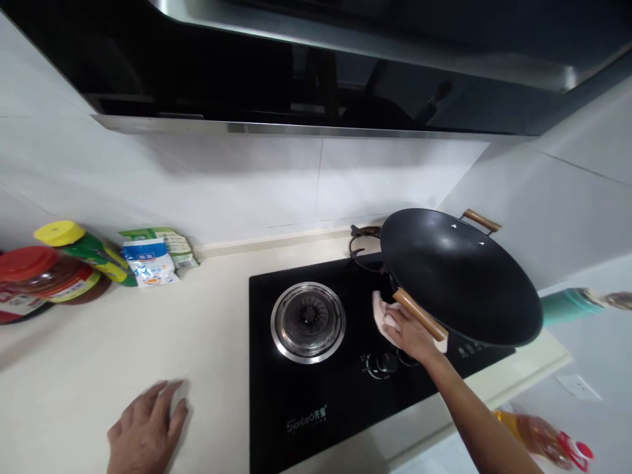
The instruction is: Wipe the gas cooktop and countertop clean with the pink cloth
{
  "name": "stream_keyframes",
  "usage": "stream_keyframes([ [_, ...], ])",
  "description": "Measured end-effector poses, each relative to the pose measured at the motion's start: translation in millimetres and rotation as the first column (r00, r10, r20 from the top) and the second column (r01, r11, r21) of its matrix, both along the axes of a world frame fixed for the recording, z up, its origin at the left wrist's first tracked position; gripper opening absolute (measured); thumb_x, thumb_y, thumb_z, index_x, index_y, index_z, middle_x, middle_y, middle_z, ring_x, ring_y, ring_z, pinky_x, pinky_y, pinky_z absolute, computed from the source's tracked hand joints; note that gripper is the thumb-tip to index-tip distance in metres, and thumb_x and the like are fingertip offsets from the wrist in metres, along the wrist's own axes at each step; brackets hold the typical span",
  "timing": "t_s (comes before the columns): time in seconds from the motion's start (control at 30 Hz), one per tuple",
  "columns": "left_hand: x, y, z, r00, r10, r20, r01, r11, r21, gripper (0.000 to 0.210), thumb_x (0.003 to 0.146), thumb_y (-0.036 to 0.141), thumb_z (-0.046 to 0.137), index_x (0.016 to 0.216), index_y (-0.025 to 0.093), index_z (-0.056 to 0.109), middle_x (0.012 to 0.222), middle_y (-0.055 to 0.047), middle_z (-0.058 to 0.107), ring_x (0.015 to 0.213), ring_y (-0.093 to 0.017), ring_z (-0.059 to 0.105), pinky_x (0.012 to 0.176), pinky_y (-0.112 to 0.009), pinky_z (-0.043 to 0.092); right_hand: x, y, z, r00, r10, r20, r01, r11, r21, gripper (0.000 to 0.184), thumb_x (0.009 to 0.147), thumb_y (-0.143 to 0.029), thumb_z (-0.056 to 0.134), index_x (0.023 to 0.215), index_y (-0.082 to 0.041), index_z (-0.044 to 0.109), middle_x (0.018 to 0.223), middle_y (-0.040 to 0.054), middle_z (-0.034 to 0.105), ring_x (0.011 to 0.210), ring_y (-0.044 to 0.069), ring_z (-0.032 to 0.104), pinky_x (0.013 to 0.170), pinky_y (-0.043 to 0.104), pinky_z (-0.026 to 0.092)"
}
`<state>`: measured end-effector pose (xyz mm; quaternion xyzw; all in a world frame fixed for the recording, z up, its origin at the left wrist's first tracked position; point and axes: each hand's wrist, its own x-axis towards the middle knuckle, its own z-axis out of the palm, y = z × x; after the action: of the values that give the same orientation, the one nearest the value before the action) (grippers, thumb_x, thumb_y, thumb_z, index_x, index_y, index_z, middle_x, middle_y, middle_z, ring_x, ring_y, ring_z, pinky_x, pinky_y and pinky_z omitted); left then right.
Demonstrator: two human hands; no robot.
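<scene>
My right hand [413, 337] presses a pale pink cloth [381, 316] onto the black glass gas stove [306, 388], its fingers closed over the cloth. Just above that hand is the near wooden handle [419, 315] of a large black wok [459, 270], which sits on the stove's right side. My left hand [148, 428] rests on the cream countertop [207, 342] left of the stove, fingers stretched out and holding nothing. Between the hands lies the uncovered left burner [309, 322] with its steel ring. A control knob [384, 363] is close to the cloth.
A loose pan support [365, 247] leans behind the wok. At the left stand a red-lidded jar [59, 276], a yellow-capped green bottle [93, 253] and seasoning packets [148, 260]. A range hood [296, 72] hangs overhead. An oil bottle [543, 438] is low at the right.
</scene>
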<state>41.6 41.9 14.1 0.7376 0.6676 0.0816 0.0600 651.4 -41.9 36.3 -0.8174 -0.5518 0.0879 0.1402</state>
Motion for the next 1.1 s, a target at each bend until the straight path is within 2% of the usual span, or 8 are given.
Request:
stream_keyframes([
  [0.13, 0.7, -1.0, 1.2, 1.000, 0.002, -0.005, -0.001, 1.000, 0.019, 0.065, 0.096, 0.054, 0.029, 0.132, 0.018, 0.069, 0.139, -0.019, 0.062, 0.129, -0.040, 0.055, 0.106, -0.062, 0.046, -27.2, 40.2, 5.5, 0.995, 0.059, 0.085, -0.050, 0.994, -0.097, 0.038, 0.095, -0.037, 0.056, 0.130, -0.028, 0.068, 0.131, 0.0104, 0.065, 0.125, 0.030, 0.057, 0.108, 0.045, 0.043],
  [0.27, -0.3, -2.1, 0.6, 1.000, 0.012, -0.024, -0.012, 1.000, 0.005, 0.066, 0.096, 0.056, 0.027, 0.133, 0.020, 0.068, 0.142, -0.018, 0.061, 0.131, -0.038, 0.055, 0.106, -0.058, 0.046, -56.0, 104.8, 10.1, 0.990, -0.019, 0.143, 0.036, 0.992, -0.121, 0.039, 0.099, -0.039, 0.055, 0.133, -0.024, 0.065, 0.134, 0.0161, 0.059, 0.128, 0.035, 0.050, 0.109, 0.049, 0.036],
  [0.43, -2.8, -3.0, -3.2, 0.999, 0.007, -0.051, -0.006, 1.000, 0.013, 0.063, 0.097, 0.053, 0.028, 0.133, 0.021, 0.068, 0.141, -0.017, 0.063, 0.130, -0.036, 0.056, 0.105, -0.055, 0.046, -84.7, 180.8, 16.9, 0.987, -0.095, 0.128, 0.114, 0.982, -0.152, 0.044, 0.104, -0.041, 0.047, 0.137, -0.016, 0.060, 0.134, 0.0220, 0.057, 0.123, 0.035, 0.053, 0.101, 0.048, 0.038],
  [0.67, -1.5, -5.9, -1.5, 0.999, -0.005, -0.035, 0.006, 1.000, 0.028, 0.055, 0.098, 0.047, 0.034, 0.131, 0.021, 0.070, 0.139, -0.016, 0.064, 0.129, -0.035, 0.055, 0.103, -0.054, 0.046, -150.6, 240.0, 28.5, 0.987, 0.150, 0.050, -0.139, 0.976, -0.169, 0.045, 0.102, -0.045, 0.052, 0.140, -0.021, 0.058, 0.141, 0.0169, 0.054, 0.128, 0.033, 0.050, 0.106, 0.044, 0.035],
  [0.77, -2.3, -6.4, -2.8, 0.999, -0.006, -0.037, 0.007, 0.999, 0.042, 0.053, 0.099, 0.047, 0.034, 0.130, 0.022, 0.069, 0.138, -0.015, 0.065, 0.126, -0.033, 0.056, 0.101, -0.052, 0.047, -193.2, 251.6, 32.5, 0.945, 0.327, 0.000, -0.323, 0.932, -0.163, 0.052, 0.098, -0.052, 0.060, 0.142, -0.025, 0.058, 0.148, 0.0147, 0.050, 0.134, 0.032, 0.046, 0.110, 0.044, 0.034],
  [0.9, -5.3, -6.2, -7.2, 0.999, -0.013, -0.044, 0.017, 0.997, 0.081, 0.051, 0.100, 0.047, 0.036, 0.128, 0.021, 0.069, 0.136, -0.015, 0.065, 0.123, -0.033, 0.057, 0.099, -0.051, 0.048, -249.7, 247.5, 38.3, 0.822, 0.568, -0.049, -0.568, 0.810, -0.143, 0.057, 0.087, -0.056, 0.073, 0.137, -0.030, 0.062, 0.147, 0.0105, 0.052, 0.140, 0.032, 0.041, 0.117, 0.047, 0.029],
  [1.03, -7.9, -6.8, -9.9, 0.998, -0.029, -0.060, 0.035, 0.993, 0.116, 0.048, 0.100, 0.046, 0.037, 0.128, 0.023, 0.069, 0.135, -0.014, 0.066, 0.121, -0.032, 0.059, 0.097, -0.049, 0.049, -292.5, 209.1, 37.8, 0.676, 0.734, -0.068, -0.735, 0.664, -0.138, 0.057, 0.079, -0.055, 0.082, 0.128, -0.030, 0.067, 0.148, 0.0083, 0.051, 0.142, 0.032, 0.039, 0.121, 0.052, 0.026],
  [1.1, -8.5, -7.3, -10.3, 0.997, -0.034, -0.068, 0.042, 0.991, 0.130, 0.046, 0.100, 0.045, 0.039, 0.128, 0.024, 0.069, 0.135, -0.013, 0.066, 0.122, -0.031, 0.059, 0.097, -0.048, 0.049, -305.5, 175.5, 34.4, 0.567, 0.822, -0.056, -0.820, 0.556, -0.138, 0.058, 0.079, -0.056, 0.083, 0.127, -0.029, 0.068, 0.150, 0.0098, 0.050, 0.143, 0.033, 0.039, 0.121, 0.053, 0.028],
])
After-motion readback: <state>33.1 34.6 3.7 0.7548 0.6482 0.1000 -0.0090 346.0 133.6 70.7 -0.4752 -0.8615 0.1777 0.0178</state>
